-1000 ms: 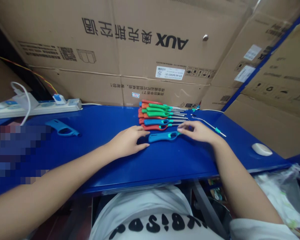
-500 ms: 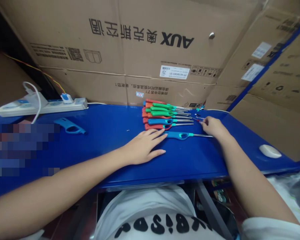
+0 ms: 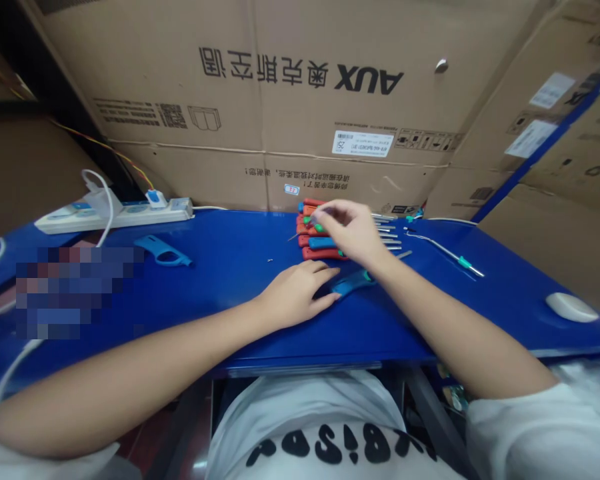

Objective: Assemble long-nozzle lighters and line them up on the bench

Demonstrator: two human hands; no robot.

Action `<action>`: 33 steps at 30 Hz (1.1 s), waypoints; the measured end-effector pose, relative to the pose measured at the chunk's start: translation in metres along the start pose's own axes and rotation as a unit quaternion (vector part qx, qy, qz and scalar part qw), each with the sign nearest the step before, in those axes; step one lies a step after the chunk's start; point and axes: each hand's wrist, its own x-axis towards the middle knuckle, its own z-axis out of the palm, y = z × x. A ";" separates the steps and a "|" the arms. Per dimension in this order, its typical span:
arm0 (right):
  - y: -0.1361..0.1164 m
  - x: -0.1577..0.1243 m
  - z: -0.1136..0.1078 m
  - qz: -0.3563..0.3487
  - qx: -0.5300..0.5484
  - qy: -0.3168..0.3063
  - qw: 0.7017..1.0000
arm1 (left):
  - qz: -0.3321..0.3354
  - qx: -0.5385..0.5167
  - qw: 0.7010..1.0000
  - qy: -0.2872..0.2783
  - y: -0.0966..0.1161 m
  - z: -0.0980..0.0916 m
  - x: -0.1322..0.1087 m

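Note:
My left hand (image 3: 297, 293) rests on the blue tabletop, its thumb and fingers closed about the handle end of a blue long-nosed lighter (image 3: 351, 285). The lighter's metal tube shows partly beyond my right forearm. Above the row of lighters, my right hand (image 3: 350, 230) is pinched on a thin wire-like piece (image 3: 294, 237) that sticks out to the left. What else sits in the pinch is hidden. Beneath this hand lie several red, orange, green and blue lighters (image 3: 325, 254), side by side with their metal tubes to the right.
A separate blue lighter handle (image 3: 163, 251) lies left of my hands. On the right are a metal tube with a teal collar and wire (image 3: 464, 262) and a white mouse-shaped object (image 3: 571, 307). A white power strip (image 3: 115, 215) stands before the cardboard wall (image 3: 270, 133).
My right hand has moved left from the tube ends to above the lighter handles. The blue lighter at my left hand has turned, its tube end now tilted away. The tube with the teal collar is now uncovered.

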 end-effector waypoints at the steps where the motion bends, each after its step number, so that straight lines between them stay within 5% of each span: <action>1: 0.004 0.000 0.012 -0.008 -0.009 -0.012 1.000 | 0.001 -0.018 1.000 0.000 -0.001 0.002 0.000; 6: 0.028 -0.008 0.034 0.020 0.005 -0.033 0.999 | 0.028 -0.063 0.998 -0.010 -0.002 0.008 0.001; 33: 0.026 -0.018 0.026 0.021 0.041 -0.036 0.998 | 0.056 -0.088 0.994 -0.025 -0.007 0.009 0.000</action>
